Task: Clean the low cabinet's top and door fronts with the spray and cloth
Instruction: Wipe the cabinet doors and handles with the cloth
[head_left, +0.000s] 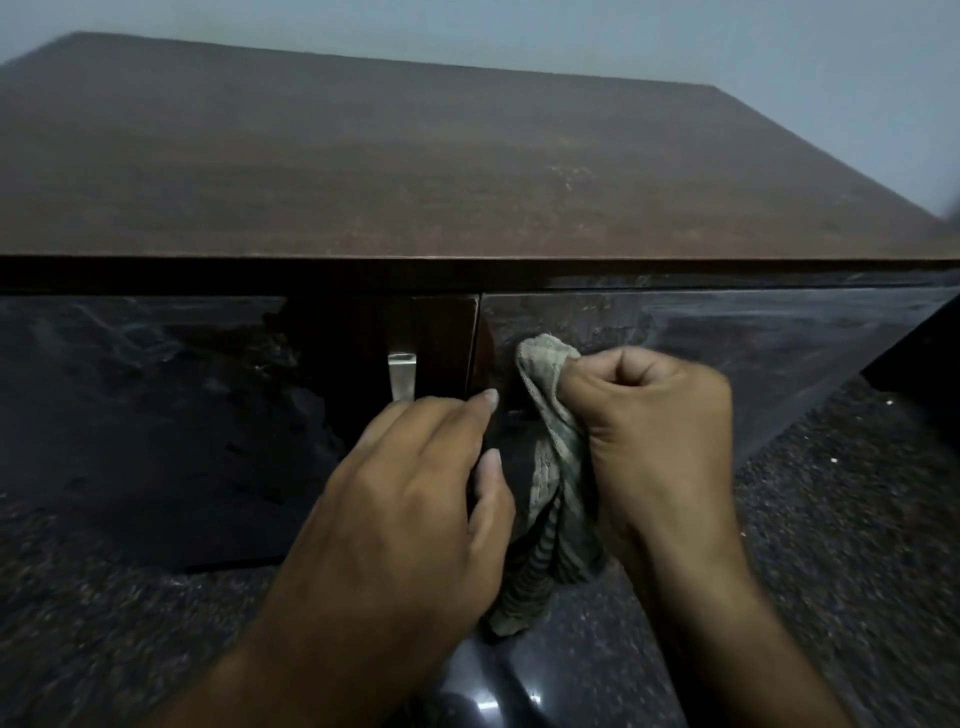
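Observation:
The low cabinet has a brown wooden top (415, 171) and glossy dark door fronts. My right hand (654, 431) is closed on a grey-green striped cloth (550, 457) and presses its upper end against the right door (727, 343), near that door's inner edge. The cloth's loose end hangs down between my hands. My left hand (415, 499) rests with its fingers curled around the right door's inner edge, just below the metal handle (401, 375) of the left door (130, 415). No spray bottle is in view.
A dark speckled floor (831, 545) runs under the cabinet. A pale wall (675, 36) stands behind it. A dark object (919, 358) sits at the right edge. A shiny dark rounded shape (493, 691) lies at the bottom between my forearms.

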